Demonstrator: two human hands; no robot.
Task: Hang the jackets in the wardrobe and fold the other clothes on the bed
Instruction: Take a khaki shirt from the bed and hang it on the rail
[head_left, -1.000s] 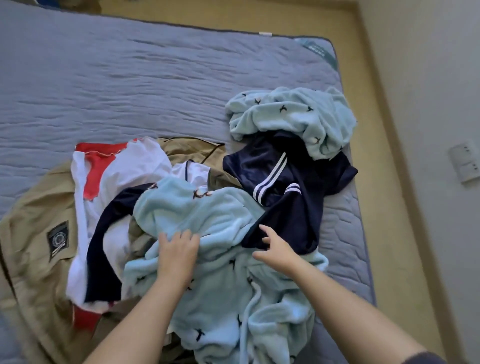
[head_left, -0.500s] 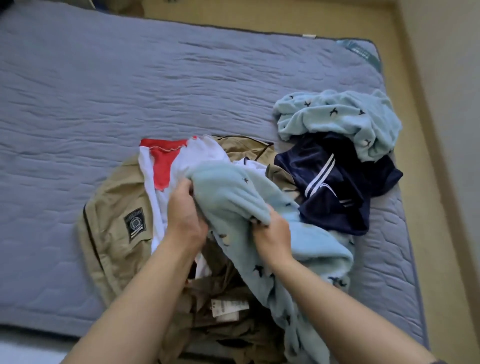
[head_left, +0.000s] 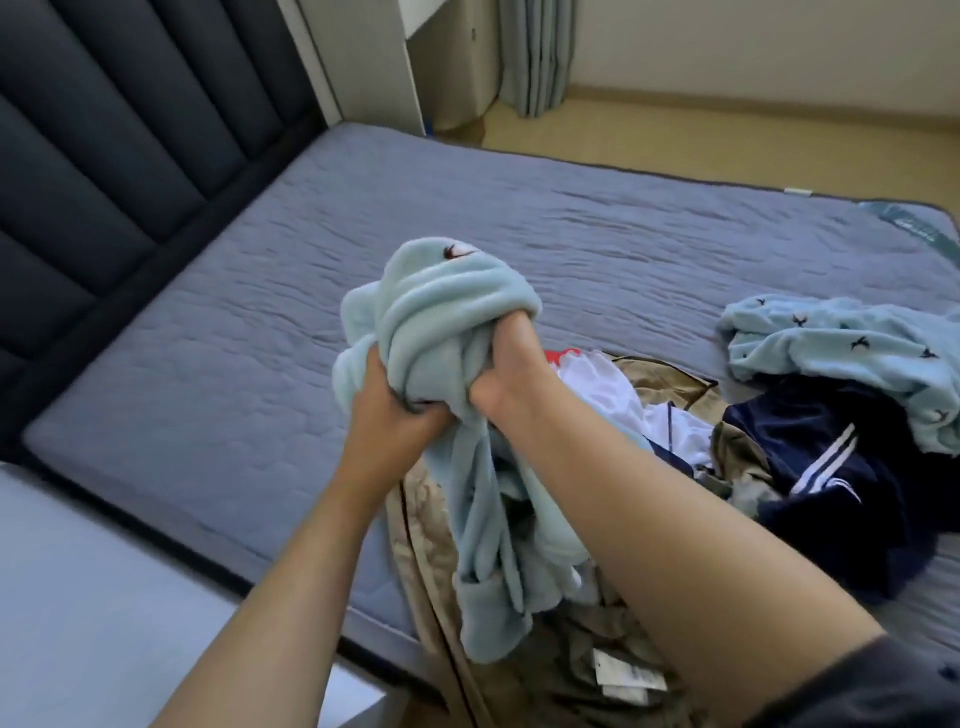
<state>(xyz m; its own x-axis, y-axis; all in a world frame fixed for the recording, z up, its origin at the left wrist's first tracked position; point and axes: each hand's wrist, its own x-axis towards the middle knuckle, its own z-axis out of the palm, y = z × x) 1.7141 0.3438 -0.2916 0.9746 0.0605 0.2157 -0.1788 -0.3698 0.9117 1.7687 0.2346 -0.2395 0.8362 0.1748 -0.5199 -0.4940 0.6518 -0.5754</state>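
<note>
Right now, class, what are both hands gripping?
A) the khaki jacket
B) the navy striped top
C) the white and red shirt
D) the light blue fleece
D: the left hand and the right hand both clutch the light blue fleece, held bunched above the bed.

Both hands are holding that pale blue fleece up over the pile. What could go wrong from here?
The fleece is bunched in the left hand and right hand, its tail trailing into the pile, so it might drag the white shirt along. The tan jacket under it seems to reach over the near edge of the bed and could slip off.
</note>
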